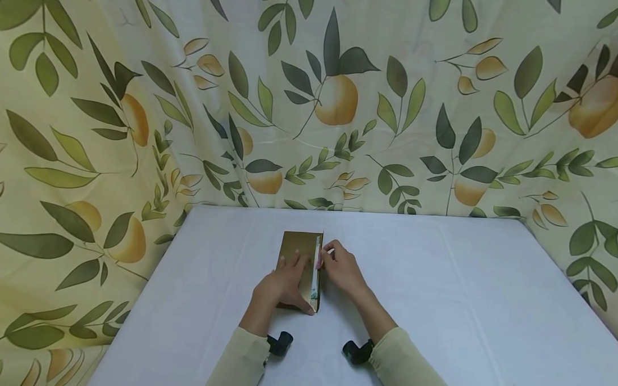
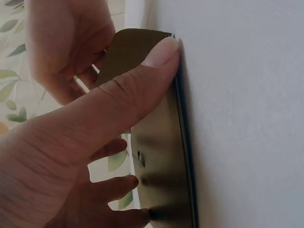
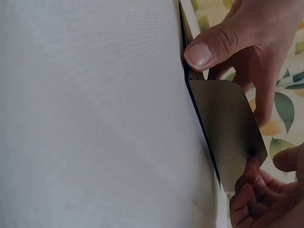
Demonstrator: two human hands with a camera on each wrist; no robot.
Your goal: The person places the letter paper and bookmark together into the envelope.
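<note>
A flat gold-brown book-like case lies lengthwise near the middle of the table. Along its right side a flap with rounded corners stands raised, and a narrow light strip with a coloured pattern shows beside it. My left hand rests spread on the cover, its thumb at the near right corner. Curled fingers of my right hand pinch the flap's edge from the right. A small pink patch shows by those fingertips; what it is, I cannot tell.
A white cloth covers the table. Behind it and at the sides hangs a curtain printed with leaves and fruit. Dark wrist cameras sit at both sleeves.
</note>
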